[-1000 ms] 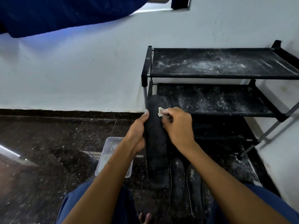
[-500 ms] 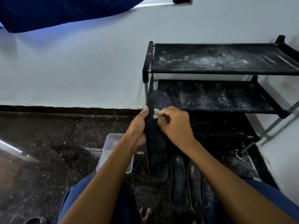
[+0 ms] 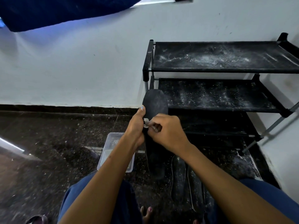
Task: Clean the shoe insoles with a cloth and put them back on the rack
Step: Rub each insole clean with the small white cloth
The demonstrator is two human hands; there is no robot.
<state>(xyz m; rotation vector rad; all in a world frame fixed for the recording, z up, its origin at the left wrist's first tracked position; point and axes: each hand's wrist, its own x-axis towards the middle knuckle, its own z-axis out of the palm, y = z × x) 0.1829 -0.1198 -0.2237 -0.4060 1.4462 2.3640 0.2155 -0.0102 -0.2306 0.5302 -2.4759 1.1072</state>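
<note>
- At frame centre, I observed a black insole [image 3: 155, 104] held roughly upright, its rounded toe end uppermost and overlapping the left edge of the rack's middle shelf in the picture.
- The left hand [image 3: 137, 126] gripped the insole along its left edge, thumb extended up the side and fingers wrapped behind it.
- The right hand [image 3: 168, 131] was curled, its fingertips pinching a small white cloth [image 3: 146, 122] against the insole's face at mid-length, just beside the left thumb.
- The insole's lower end [image 3: 156, 167] reached down near the dark speckled floor [image 3: 48, 143]; I could not tell whether it touched.
- Two further insoles [image 3: 178, 175] lay flat on the floor at lower centre-right, side by side, partly covered by the right forearm.
- The black rack [image 3: 226, 70] stood at right against a pale wall [image 3: 80, 62]; its top and middle shelves carried white dust.
- A clear plastic container [image 3: 113, 143] sat on the floor at centre, partly hidden behind the left forearm.
- Blue-clad legs [image 3: 77, 199] filled the lower edge, with bare toes [image 3: 146, 210] visible at bottom centre.
- A dark blue fabric [image 3: 56, 12] hung across the upper left of the frame.
</note>
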